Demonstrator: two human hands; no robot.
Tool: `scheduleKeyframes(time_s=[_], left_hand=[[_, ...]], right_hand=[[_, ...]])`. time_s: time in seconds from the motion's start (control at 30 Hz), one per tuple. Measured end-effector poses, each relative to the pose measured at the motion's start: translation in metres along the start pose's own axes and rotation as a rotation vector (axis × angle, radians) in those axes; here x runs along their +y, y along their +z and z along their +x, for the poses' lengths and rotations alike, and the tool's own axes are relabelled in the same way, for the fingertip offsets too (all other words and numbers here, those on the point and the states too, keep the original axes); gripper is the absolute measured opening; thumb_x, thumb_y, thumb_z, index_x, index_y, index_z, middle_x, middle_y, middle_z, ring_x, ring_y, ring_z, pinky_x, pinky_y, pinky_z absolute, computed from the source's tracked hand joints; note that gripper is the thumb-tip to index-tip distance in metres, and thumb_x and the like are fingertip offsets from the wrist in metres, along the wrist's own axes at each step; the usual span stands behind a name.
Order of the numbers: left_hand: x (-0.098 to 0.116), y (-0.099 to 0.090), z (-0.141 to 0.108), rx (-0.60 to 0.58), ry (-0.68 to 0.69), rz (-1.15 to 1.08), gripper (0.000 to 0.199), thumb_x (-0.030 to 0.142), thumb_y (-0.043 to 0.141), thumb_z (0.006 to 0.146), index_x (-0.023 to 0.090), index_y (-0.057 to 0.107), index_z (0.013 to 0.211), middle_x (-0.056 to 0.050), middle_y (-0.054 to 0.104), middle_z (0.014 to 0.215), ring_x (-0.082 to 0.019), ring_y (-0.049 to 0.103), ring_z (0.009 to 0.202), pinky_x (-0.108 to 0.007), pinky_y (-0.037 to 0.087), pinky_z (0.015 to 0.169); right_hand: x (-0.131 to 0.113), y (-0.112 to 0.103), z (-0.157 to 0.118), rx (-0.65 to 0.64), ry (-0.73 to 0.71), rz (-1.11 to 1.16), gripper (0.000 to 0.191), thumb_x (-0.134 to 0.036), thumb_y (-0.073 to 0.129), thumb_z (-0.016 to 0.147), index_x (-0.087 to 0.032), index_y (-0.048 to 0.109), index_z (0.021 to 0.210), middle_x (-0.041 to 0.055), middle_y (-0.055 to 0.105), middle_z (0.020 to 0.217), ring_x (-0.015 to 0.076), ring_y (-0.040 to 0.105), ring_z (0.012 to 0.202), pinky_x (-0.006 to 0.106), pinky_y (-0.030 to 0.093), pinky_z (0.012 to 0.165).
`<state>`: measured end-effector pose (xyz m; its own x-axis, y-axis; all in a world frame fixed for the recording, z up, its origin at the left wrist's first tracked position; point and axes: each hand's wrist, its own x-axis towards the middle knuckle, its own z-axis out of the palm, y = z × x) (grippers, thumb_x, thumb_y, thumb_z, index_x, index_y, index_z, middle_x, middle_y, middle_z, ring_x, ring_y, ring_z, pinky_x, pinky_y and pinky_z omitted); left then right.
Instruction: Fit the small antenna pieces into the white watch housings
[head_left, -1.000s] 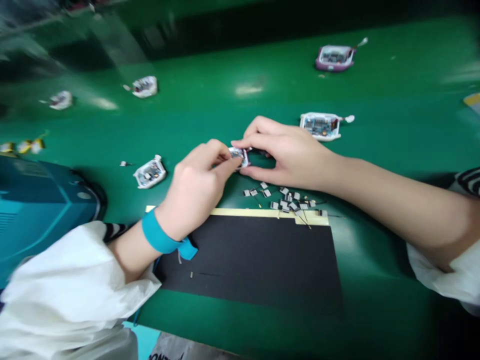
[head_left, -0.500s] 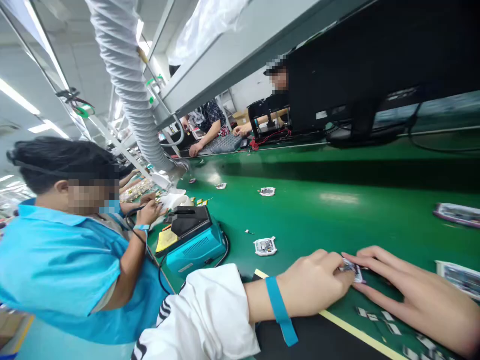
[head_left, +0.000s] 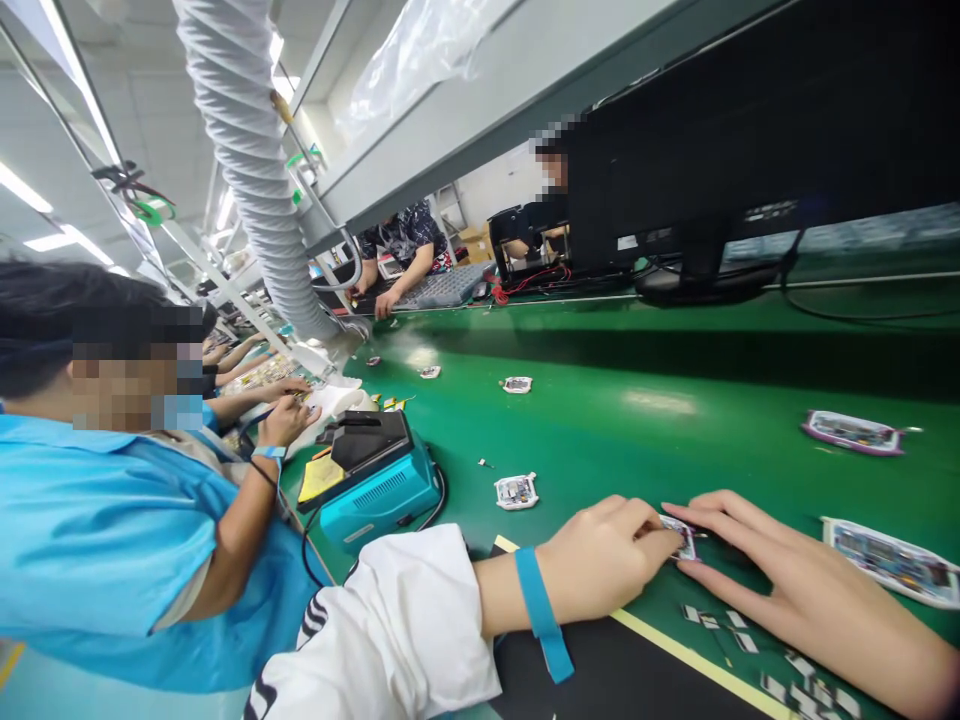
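Observation:
A small circuit board in a white frame (head_left: 684,541) is held low over the green bench between my two hands. My left hand (head_left: 600,556), wearing a blue wrist strap, is closed with its fingertips on the board's near face and left side. My right hand (head_left: 787,575) grips the opposite edges between thumb and fingers. The left fingers cover part of the board. Beneath my right hand lie several small silver-white parts with thin leads (head_left: 739,632). A larger framed circuit board (head_left: 892,562) rests just right of that hand.
Another framed board (head_left: 853,432) lies farther back, and one more (head_left: 517,491) sits left of my hands. A black mat with a yellow edge (head_left: 600,670) is below my left arm. A blue machine (head_left: 382,500) stands beside a co-worker in blue (head_left: 112,540). A monitor (head_left: 720,170) stands behind.
The view has shifted slightly to the right, so the bench things appear farther left. Both hands stay on the same small board, with little change in grip.

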<state>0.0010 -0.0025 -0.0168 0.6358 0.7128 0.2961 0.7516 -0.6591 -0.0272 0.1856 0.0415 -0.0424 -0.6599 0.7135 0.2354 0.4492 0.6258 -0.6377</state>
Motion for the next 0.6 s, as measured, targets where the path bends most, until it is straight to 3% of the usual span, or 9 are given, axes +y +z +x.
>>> scheduleKeyframes(time_s=[0.1,0.23,0.37,0.6], left_hand=[[0.0,0.0,0.0,0.095,-0.022,-0.041,0.028,0.018,0.03,0.085,0.013,0.054,0.099,-0.004,0.057,0.088,-0.011,0.054,0.079,-0.02,0.048,0.078],[0.0,-0.003,-0.001,0.142,-0.007,-0.07,0.03,0.02,0.029,0.086,0.013,0.053,0.102,-0.004,0.059,0.091,-0.009,0.054,0.089,-0.017,0.045,0.084],[0.0,-0.002,-0.002,0.193,0.005,-0.079,0.028,0.021,0.03,0.087,0.013,0.055,0.098,-0.002,0.06,0.091,-0.007,0.055,0.088,-0.016,0.045,0.084],[-0.001,-0.002,-0.001,0.271,0.02,-0.063,0.03,0.027,0.032,0.087,0.013,0.058,0.092,-0.002,0.06,0.088,-0.006,0.055,0.082,-0.015,0.046,0.08]], right_hand=[[0.004,-0.001,-0.002,0.122,0.037,0.08,0.036,-0.044,0.05,0.06,-0.047,0.047,0.095,0.0099,0.053,0.097,0.0309,0.058,0.076,0.042,0.047,0.053],[0.007,-0.002,-0.001,0.072,0.01,0.116,0.019,-0.049,0.052,0.061,-0.038,0.058,0.074,0.0081,0.057,0.078,0.0252,0.058,0.07,0.033,0.048,0.053],[-0.002,-0.002,-0.002,0.116,0.079,0.085,0.031,-0.049,0.042,0.073,-0.025,0.061,0.067,0.0047,0.058,0.077,0.0195,0.058,0.07,0.027,0.049,0.055],[-0.002,0.003,-0.005,0.164,0.053,0.079,0.024,-0.046,0.046,0.074,-0.026,0.058,0.07,0.0015,0.056,0.075,0.0142,0.055,0.065,0.02,0.045,0.048]])
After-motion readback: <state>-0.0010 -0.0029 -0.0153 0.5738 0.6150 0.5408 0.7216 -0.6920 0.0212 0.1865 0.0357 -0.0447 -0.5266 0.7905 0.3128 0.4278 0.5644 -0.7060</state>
